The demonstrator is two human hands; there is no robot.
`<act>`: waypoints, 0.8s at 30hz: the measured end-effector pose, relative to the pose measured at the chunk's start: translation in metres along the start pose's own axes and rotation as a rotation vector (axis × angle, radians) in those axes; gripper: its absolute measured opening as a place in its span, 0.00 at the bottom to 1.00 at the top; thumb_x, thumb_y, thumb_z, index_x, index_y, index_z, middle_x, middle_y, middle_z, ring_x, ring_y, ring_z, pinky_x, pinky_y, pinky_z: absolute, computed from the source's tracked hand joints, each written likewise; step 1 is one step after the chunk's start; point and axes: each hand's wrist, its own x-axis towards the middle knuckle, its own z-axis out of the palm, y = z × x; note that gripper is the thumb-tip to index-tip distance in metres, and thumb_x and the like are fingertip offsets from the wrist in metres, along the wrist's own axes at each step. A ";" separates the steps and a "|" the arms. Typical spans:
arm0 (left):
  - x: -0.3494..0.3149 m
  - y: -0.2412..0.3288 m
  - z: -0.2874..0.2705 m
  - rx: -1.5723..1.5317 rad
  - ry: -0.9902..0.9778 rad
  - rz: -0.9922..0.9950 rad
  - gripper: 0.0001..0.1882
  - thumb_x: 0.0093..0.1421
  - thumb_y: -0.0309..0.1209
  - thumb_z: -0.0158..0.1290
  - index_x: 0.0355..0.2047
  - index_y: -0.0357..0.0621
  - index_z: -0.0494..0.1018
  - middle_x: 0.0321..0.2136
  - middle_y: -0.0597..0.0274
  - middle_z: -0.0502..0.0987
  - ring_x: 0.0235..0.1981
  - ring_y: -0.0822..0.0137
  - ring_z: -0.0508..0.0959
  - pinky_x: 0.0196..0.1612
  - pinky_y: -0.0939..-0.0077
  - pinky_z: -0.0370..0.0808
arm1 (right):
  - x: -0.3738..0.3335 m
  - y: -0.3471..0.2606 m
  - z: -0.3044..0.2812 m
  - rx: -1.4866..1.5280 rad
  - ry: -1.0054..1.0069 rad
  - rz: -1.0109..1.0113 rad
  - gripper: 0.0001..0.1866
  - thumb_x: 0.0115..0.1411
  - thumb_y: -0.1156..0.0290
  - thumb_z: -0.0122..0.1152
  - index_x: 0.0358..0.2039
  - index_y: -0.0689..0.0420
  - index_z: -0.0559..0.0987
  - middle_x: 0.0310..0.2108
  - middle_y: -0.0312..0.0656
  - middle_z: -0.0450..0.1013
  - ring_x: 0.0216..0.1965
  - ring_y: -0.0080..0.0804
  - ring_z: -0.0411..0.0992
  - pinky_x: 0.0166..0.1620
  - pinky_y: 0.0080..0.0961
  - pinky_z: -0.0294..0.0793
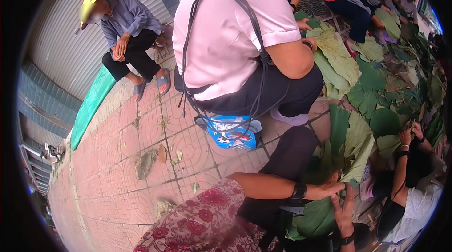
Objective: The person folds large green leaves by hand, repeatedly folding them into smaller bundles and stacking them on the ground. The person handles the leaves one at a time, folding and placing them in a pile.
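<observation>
At the lower right, my left hand [331,189] is closed on the gathered lower end of a large, pale green lotus leaf [359,141]. My right hand [344,210] comes up from below to meet it, its fingers against the same bunched end. Exactly what the right fingertips pinch is partly hidden. A darker green lotus leaf [314,219] lies under both hands, over my lap. Each wrist wears a dark band.
Lotus leaves lie in a big heap [376,87] on the right. Before me a person in a pink shirt [221,31] sits on a blue-covered seat [230,132]. Another person in a yellow hat [132,31] sits at left. Several others handle leaves. Red paving [122,167] spreads left.
</observation>
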 end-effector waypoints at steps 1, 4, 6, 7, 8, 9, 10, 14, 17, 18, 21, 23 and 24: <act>0.002 -0.040 -0.013 0.105 0.009 0.076 0.46 0.65 0.52 0.49 0.70 0.32 0.46 0.70 0.38 0.48 0.72 0.47 0.48 0.73 0.57 0.46 | 0.011 0.004 0.018 -0.103 0.012 -0.070 0.40 0.62 0.56 0.65 0.64 0.71 0.62 0.61 0.67 0.64 0.63 0.61 0.64 0.62 0.43 0.66; 0.018 -0.011 -0.005 -0.232 0.220 -0.065 0.38 0.64 0.47 0.55 0.65 0.35 0.56 0.62 0.44 0.60 0.62 0.51 0.64 0.60 0.56 0.64 | 0.038 0.027 0.040 0.026 0.134 -0.145 0.43 0.59 0.56 0.69 0.64 0.72 0.63 0.60 0.66 0.65 0.61 0.61 0.65 0.63 0.44 0.66; 0.021 0.032 -0.010 -0.255 0.426 -0.329 0.35 0.62 0.45 0.59 0.61 0.36 0.62 0.57 0.52 0.67 0.56 0.58 0.71 0.47 0.62 0.75 | 0.046 0.032 0.044 0.165 0.066 -0.090 0.46 0.56 0.54 0.71 0.64 0.72 0.62 0.60 0.66 0.65 0.61 0.59 0.66 0.63 0.43 0.66; 0.024 0.032 -0.015 -0.324 0.401 -0.307 0.32 0.63 0.46 0.59 0.59 0.38 0.65 0.55 0.55 0.69 0.55 0.61 0.72 0.46 0.64 0.75 | 0.046 0.023 0.042 0.156 0.080 -0.039 0.46 0.56 0.54 0.72 0.64 0.73 0.62 0.61 0.66 0.65 0.62 0.59 0.66 0.63 0.42 0.66; 0.024 0.026 -0.019 -0.395 0.387 -0.289 0.30 0.64 0.46 0.58 0.58 0.39 0.67 0.53 0.59 0.72 0.54 0.64 0.73 0.45 0.66 0.76 | 0.045 0.013 0.042 0.151 0.086 0.006 0.47 0.56 0.54 0.72 0.64 0.73 0.62 0.61 0.66 0.64 0.62 0.59 0.65 0.64 0.42 0.65; 0.025 0.017 -0.024 -0.487 0.339 -0.288 0.28 0.65 0.47 0.58 0.57 0.41 0.68 0.51 0.61 0.73 0.53 0.66 0.74 0.47 0.68 0.75 | 0.045 0.007 0.036 0.220 0.062 0.051 0.47 0.56 0.55 0.72 0.66 0.72 0.61 0.62 0.66 0.64 0.63 0.57 0.65 0.65 0.41 0.64; 0.025 0.012 -0.030 -0.572 0.311 -0.285 0.27 0.65 0.47 0.57 0.56 0.43 0.70 0.50 0.63 0.75 0.51 0.68 0.74 0.49 0.70 0.74 | 0.045 0.002 0.032 0.298 0.033 0.077 0.48 0.57 0.55 0.72 0.67 0.71 0.59 0.63 0.65 0.64 0.65 0.56 0.64 0.66 0.40 0.63; 0.027 0.034 -0.027 -0.619 0.331 -0.340 0.24 0.68 0.47 0.51 0.55 0.43 0.71 0.50 0.63 0.76 0.51 0.66 0.76 0.54 0.68 0.72 | 0.041 0.013 0.030 0.249 0.162 0.002 0.40 0.63 0.52 0.64 0.65 0.70 0.64 0.62 0.63 0.66 0.64 0.55 0.65 0.65 0.40 0.64; 0.027 0.037 -0.024 -0.684 0.325 -0.357 0.23 0.68 0.46 0.48 0.52 0.41 0.72 0.46 0.62 0.78 0.48 0.67 0.78 0.51 0.68 0.76 | 0.037 0.014 0.020 0.377 0.211 -0.017 0.27 0.68 0.58 0.55 0.61 0.65 0.71 0.59 0.58 0.70 0.59 0.57 0.68 0.60 0.43 0.68; 0.025 0.041 -0.022 -0.695 0.328 -0.355 0.22 0.68 0.46 0.47 0.50 0.40 0.73 0.45 0.62 0.78 0.46 0.68 0.79 0.49 0.68 0.77 | 0.036 0.016 0.017 0.414 0.196 0.029 0.26 0.68 0.59 0.55 0.59 0.64 0.72 0.57 0.58 0.71 0.57 0.58 0.69 0.59 0.43 0.69; 0.025 0.053 -0.016 -0.672 0.329 -0.367 0.23 0.67 0.45 0.50 0.52 0.39 0.72 0.45 0.60 0.78 0.46 0.67 0.79 0.50 0.69 0.76 | 0.034 0.023 0.013 0.404 0.215 0.045 0.21 0.68 0.62 0.55 0.55 0.65 0.74 0.49 0.59 0.75 0.51 0.59 0.72 0.53 0.45 0.72; 0.026 0.047 -0.015 -0.596 0.344 -0.354 0.23 0.66 0.43 0.52 0.52 0.38 0.71 0.45 0.59 0.77 0.45 0.66 0.78 0.50 0.69 0.75 | 0.031 0.026 0.019 0.239 0.316 -0.102 0.19 0.68 0.64 0.55 0.52 0.66 0.75 0.43 0.59 0.76 0.46 0.60 0.73 0.48 0.47 0.73; 0.029 0.043 -0.015 -0.525 0.350 -0.335 0.23 0.66 0.42 0.54 0.53 0.37 0.70 0.45 0.58 0.77 0.45 0.66 0.78 0.50 0.69 0.75 | 0.030 0.026 0.023 0.156 0.366 -0.168 0.18 0.68 0.65 0.55 0.51 0.66 0.75 0.41 0.59 0.76 0.45 0.60 0.73 0.47 0.47 0.72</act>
